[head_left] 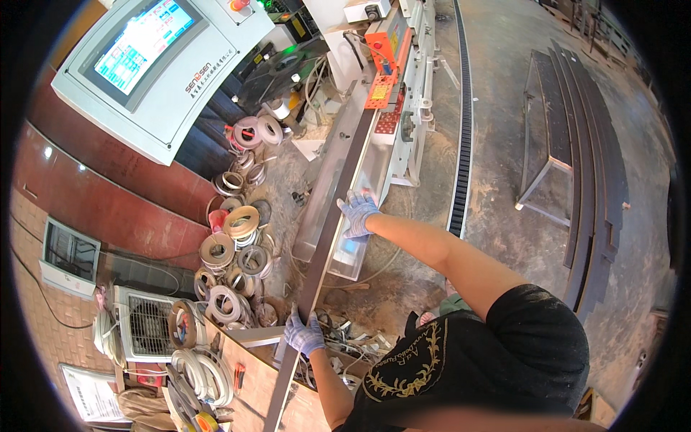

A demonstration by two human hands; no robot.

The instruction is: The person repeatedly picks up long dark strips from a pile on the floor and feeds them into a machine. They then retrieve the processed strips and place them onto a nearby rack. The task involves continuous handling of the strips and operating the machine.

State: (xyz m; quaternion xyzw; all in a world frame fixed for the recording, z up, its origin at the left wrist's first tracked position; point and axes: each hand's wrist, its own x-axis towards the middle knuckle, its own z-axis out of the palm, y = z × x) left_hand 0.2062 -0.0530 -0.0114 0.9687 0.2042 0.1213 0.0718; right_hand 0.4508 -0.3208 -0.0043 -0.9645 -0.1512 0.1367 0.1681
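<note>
A white machine (419,133) with orange parts stands at the upper middle, and a stack of long dark boards (586,165) lies on a metal rack (545,181) across the floor to the right. A pale control cabinet (162,83) with a lit screen fills the upper left. The dark strip (317,270) runs lengthwise from the machine's near end down across the right side of a plywood-topped bench (253,378). Rolls of edging (252,213) pile up beyond the bench's far left corner. The gloved right hand (358,214) rests on the strip, fingers spread, between machine and bench; the gloved left hand (304,334) touches it by the bench's far edge, fingers a little parted, though I can't tell whether they grip its underside. An orange-handled tool (238,376) lies near the bench's left edge.
</note>
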